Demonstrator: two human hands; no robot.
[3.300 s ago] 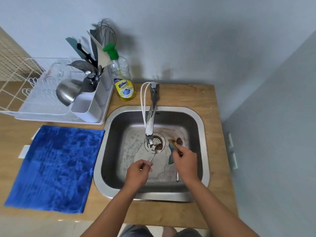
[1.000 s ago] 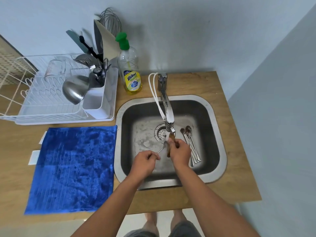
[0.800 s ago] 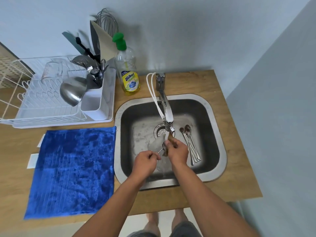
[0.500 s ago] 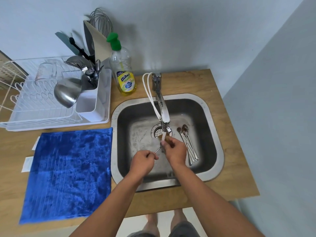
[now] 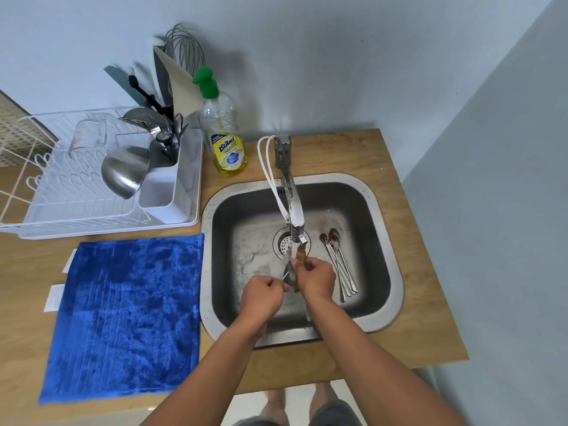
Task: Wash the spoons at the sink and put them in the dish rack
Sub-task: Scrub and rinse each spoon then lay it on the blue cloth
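A wooden counter carries a steel sink set into it. To the sink's left lies a blue cloth, flat, with small white labels at its left edge. Behind the cloth stands a white dish rack, and just beside it, near the tap, a soap bottle, upright
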